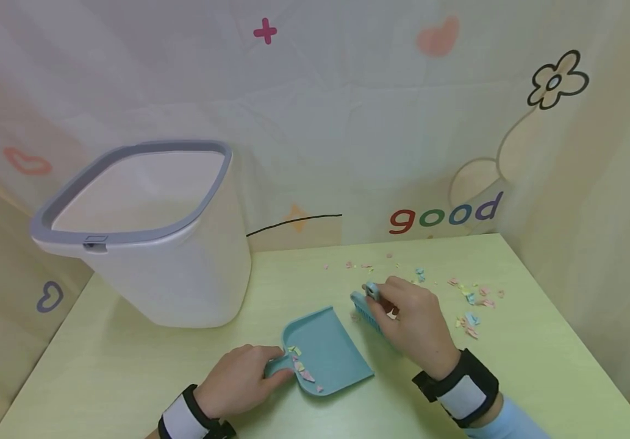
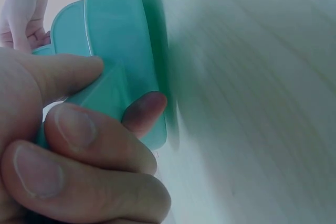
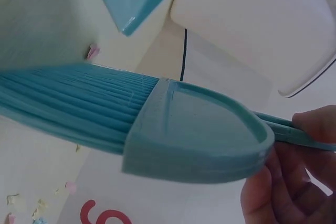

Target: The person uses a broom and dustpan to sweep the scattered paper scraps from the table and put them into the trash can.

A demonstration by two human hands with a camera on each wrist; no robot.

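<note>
My left hand [image 1: 240, 379] grips the handle of a light-blue dustpan [image 1: 331, 344], which lies on the table with its wide edge toward the right. Fingers curl round that handle in the left wrist view. Inside the pan, near the handle side, are pink and yellow paper scraps [image 1: 304, 371]. To the right of the pan, my right hand [image 1: 418, 323] holds a matching small brush [image 3: 210, 124] by its handle. The brush's bristles [image 3: 79, 106] are apart from the pan, and a pink scrap [image 3: 93, 51] lies close to them.
A large white bin [image 1: 199, 280] with a grey rim stands open-topped at the back left. Loose scraps in blue, pink and yellow [image 1: 472, 299] are scattered over the right and back of the pale green table [image 1: 540, 366]. A printed curtain [image 1: 320, 134] hangs behind.
</note>
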